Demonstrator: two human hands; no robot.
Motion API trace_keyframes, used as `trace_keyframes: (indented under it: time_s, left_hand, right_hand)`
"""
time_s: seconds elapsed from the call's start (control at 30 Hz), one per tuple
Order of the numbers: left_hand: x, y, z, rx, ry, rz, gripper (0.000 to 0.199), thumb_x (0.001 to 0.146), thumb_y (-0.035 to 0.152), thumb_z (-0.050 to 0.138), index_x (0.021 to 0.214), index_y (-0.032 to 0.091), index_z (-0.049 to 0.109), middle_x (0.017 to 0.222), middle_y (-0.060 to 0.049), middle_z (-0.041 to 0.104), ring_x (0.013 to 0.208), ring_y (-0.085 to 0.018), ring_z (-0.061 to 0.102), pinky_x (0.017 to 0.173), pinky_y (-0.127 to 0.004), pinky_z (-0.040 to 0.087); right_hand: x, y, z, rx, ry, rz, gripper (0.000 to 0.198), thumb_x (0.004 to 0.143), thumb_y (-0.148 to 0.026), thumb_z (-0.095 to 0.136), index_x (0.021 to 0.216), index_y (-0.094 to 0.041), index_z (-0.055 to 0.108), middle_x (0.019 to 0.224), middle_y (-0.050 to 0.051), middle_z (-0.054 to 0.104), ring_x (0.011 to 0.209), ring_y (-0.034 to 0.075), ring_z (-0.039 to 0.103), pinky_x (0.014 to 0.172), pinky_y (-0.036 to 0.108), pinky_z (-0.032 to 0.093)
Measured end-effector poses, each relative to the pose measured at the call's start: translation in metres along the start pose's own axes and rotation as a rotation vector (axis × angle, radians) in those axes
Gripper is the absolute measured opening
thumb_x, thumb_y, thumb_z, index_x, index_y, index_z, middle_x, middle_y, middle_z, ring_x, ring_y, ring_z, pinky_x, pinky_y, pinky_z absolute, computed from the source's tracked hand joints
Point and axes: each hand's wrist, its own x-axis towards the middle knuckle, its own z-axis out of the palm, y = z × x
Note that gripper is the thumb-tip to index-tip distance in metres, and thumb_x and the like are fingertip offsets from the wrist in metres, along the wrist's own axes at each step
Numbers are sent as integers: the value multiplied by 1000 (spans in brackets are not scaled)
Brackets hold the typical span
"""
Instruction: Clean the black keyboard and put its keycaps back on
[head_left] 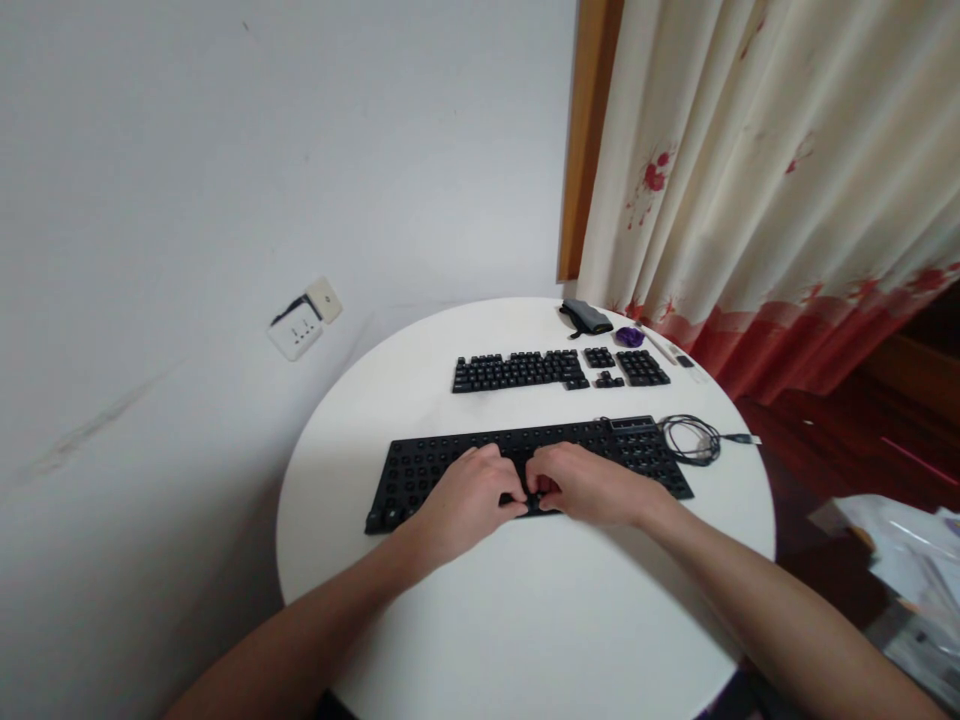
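Note:
A black keyboard (424, 462) lies across the white table, most of its switches showing without caps. A few keycaps (382, 517) sit at its near left corner. Over the middle of its near edge, my left hand (474, 498) is closed, thumb and fingers pressed together at the bottom row. My right hand (581, 482) is closed beside it, its fingertips curled down on the same row, a small gap apart. Whatever is between the fingertips is too small and hidden to make out. Behind the keyboard, loose black keycaps (514, 371) are laid out in keyboard order.
The keyboard's coiled cable (694, 440) rests at the right of the round white table (525, 620). Toward the back right are a grey pouch (587, 317), a purple lump (630, 337) and a white stick-like tool (658, 345). A curtain (750, 200) hangs beyond.

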Motion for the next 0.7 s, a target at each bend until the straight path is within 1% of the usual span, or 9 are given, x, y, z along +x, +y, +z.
trace_keyframes:
  time_s: [0.13,0.4,0.7]
  left_hand:
    - [0,-1,1,0,-1,-3,2,81,25,78,82,23,76,87,1,74,85,-19,57,76,-31,42]
    - [1,3,-1,39,-26,-14,3,82,24,77,81,22,75,88,0,74,87,-19,57,77,-31,43]
    - [1,9,-1,140,-73,-2,9,87,26,72,80,22,74,88,0,72,88,-19,57,76,-34,37]
  right_hand:
    - [0,-1,1,-50,-8,-43,14,78,-5,67,84,-17,68,86,2,69,79,16,60,68,25,36]
    - [1,0,6,-60,-28,45,12,79,-8,69,87,-17,66,89,4,70,87,20,62,69,26,36]
    - [3,-7,5,-131,-62,87,10,81,-10,67,88,-17,66,91,5,68,85,20,63,67,26,35]
